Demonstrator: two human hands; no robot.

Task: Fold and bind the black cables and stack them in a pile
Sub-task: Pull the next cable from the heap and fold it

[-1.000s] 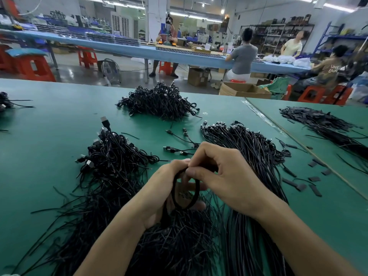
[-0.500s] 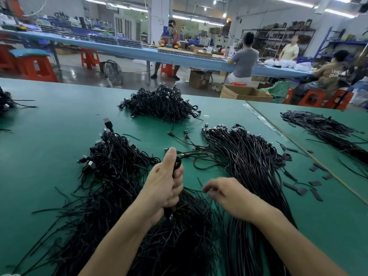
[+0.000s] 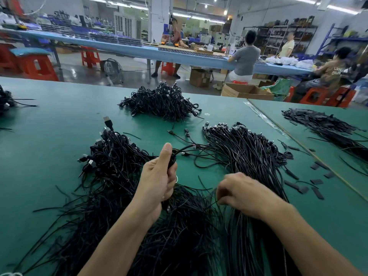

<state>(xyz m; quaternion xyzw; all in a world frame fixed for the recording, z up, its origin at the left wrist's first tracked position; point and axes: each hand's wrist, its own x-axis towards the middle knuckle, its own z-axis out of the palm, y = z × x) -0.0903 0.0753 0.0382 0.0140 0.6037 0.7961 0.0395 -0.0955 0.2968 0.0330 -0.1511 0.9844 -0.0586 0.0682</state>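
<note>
My left hand (image 3: 159,176) grips a folded black cable (image 3: 172,159) in a fist, thumb pointing up, over the green table (image 3: 49,146). Its connector ends trail off to the right. My right hand (image 3: 239,191) hovers low over a heap of thin black tie wires (image 3: 175,236) in front of me and pinches one thin strand; it is blurred. A long bundle of straight black cables (image 3: 245,152) lies to the right. A pile of bound cables (image 3: 111,156) sits to the left, another pile (image 3: 163,102) at the back.
Small black strips (image 3: 316,182) lie scattered at the right near a seam in the table. More black strips (image 3: 326,126) are heaped on the adjoining table. Beyond the far edge are people seated at a blue bench, red stools and cardboard boxes.
My right hand let go of the folded cable loop and dropped down to the tie wires. My left hand closed round the cable and raised it, thumb up.
</note>
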